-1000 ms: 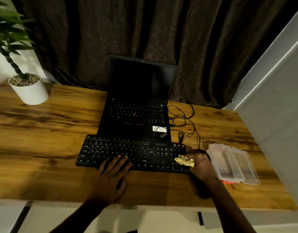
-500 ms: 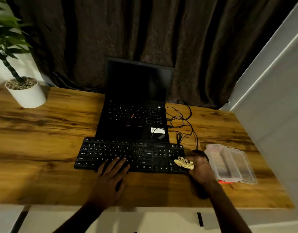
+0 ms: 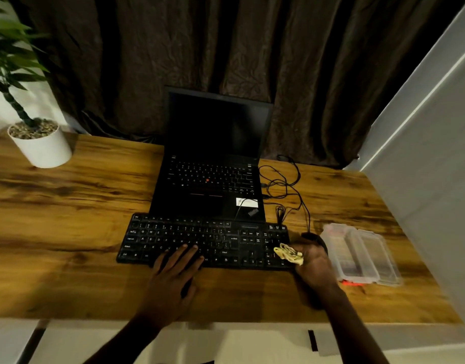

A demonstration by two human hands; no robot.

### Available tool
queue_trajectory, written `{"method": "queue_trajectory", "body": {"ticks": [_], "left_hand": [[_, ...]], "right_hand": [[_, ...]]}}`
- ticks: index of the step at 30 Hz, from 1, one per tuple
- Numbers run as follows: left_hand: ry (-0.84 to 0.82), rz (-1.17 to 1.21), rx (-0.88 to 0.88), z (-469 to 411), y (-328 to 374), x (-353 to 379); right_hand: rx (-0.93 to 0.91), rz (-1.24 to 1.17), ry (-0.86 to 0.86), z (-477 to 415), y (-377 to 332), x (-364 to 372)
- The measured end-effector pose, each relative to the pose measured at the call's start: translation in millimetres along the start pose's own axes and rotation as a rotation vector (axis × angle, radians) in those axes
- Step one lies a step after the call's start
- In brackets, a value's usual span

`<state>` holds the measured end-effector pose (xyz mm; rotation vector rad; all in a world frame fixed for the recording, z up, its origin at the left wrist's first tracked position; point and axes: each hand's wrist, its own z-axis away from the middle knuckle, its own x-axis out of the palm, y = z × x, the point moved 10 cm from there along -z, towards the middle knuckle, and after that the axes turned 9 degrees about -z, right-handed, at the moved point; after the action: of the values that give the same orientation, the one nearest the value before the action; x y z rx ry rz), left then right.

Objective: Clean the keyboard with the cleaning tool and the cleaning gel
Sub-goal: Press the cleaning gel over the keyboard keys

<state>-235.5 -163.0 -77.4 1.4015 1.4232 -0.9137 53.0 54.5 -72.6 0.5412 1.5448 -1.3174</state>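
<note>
Little has changed over the last second: your left hand (image 3: pixel 173 274) still lies flat and open on the keyboard (image 3: pixel 205 240), bracing it. Your right hand (image 3: pixel 311 261) keeps gripping the yellowish cleaning gel (image 3: pixel 289 254) over the keyboard's right end, so dabbing continues there. Just right of that hand, the clear plastic case (image 3: pixel 362 254) lies open; contents unclear.

Black keyboard (image 3: pixel 205 240), pale yellow gel (image 3: pixel 289 254), wood-grain brown desk (image 3: pixel 68 219), white pot (image 3: pixel 42 148)
</note>
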Motion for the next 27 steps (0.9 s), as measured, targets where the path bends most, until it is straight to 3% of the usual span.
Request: {"method": "queue_trajectory", "body": {"ticks": [7,15,22,27], "left_hand": [[0.014,-0.005,-0.002,0,1,-2],[0.012,0.004,0.004,0,1,-2],[0.000,-0.001,-0.001,0,1,-2],[-0.015,-0.006,0.001,-1,0,0]], "right_hand": [[-0.144,-0.043,-0.092,16,-72,26],[-0.063,0.015,0.026,25,-33,-1],[-0.206,0.023,-0.104,25,-73,33],[-0.065,-0.033,0.027,30,-30,0]]}}
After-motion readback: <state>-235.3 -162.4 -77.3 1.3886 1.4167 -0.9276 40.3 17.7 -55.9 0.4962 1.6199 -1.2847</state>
